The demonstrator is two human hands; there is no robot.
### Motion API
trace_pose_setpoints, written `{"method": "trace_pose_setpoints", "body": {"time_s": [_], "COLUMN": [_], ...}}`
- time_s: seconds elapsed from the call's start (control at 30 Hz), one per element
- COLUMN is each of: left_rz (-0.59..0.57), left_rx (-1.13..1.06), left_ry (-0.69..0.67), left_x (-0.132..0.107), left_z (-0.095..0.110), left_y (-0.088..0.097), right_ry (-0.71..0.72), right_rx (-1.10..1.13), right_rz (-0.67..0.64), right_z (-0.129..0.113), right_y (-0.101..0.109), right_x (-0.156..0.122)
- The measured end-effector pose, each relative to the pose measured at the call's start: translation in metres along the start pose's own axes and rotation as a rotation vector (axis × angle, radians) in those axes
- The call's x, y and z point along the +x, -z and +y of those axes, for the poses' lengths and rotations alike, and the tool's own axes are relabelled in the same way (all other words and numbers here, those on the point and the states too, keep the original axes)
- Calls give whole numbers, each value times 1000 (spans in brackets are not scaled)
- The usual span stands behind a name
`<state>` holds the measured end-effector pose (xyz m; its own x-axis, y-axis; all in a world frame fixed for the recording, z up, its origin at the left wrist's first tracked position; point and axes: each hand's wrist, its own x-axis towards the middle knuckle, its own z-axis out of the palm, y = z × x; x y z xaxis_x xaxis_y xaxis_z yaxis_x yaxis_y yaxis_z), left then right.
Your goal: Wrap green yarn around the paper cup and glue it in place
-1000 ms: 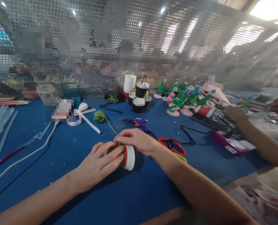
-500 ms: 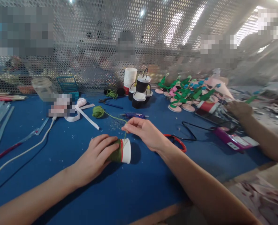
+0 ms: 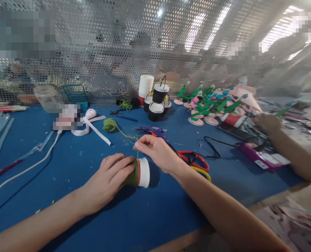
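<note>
A paper cup point(image 3: 141, 172) lies on its side on the blue table point(image 3: 145, 217), its body wrapped in green yarn, its white rim to the right. My left hand point(image 3: 106, 182) is curled over the wrapped part and holds the cup down. Just above the cup my right hand point(image 3: 156, 151) pinches a thin green yarn strand point(image 3: 124, 134) that runs from the cup up to the fingers and back to a small green yarn ball point(image 3: 109, 124).
Behind the cup lie a glue gun point(image 3: 152, 131), red and yellow scissors point(image 3: 194, 162), black cups with handles point(image 3: 156, 105) and stacked white cups point(image 3: 145, 86). Green and pink craft pieces point(image 3: 210, 105) lie at right, where another person's hand point(image 3: 268, 123) rests. A perforated metal screen point(image 3: 97, 45) closes the back.
My right hand lifted from the cup with the yarn strand and now holds it taut above the rim. The left hand stays on the cup.
</note>
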<state>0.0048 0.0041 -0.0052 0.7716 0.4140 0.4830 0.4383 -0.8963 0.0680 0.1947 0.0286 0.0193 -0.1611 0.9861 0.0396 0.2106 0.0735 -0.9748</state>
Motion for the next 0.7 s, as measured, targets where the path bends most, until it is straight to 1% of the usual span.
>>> {"method": "trace_pose_setpoints", "body": {"time_s": [0.27, 0.43, 0.57, 0.7], "left_rz": [5, 45, 69, 59], "left_rx": [100, 149, 178, 196], "left_ry": [-86, -116, -137, -144], "left_x": [-2, 0, 1, 1], "left_z": [-3, -3, -3, -3], "left_y": [1, 3, 3, 3], "right_ry": [-23, -49, -50, -42], "right_rx": [-30, -41, -109, -199], "right_rz": [-25, -69, -81, -93], "right_z": [7, 7, 6, 4], "right_y": [-5, -7, -7, -6], "right_x": [1, 0, -2, -3]}}
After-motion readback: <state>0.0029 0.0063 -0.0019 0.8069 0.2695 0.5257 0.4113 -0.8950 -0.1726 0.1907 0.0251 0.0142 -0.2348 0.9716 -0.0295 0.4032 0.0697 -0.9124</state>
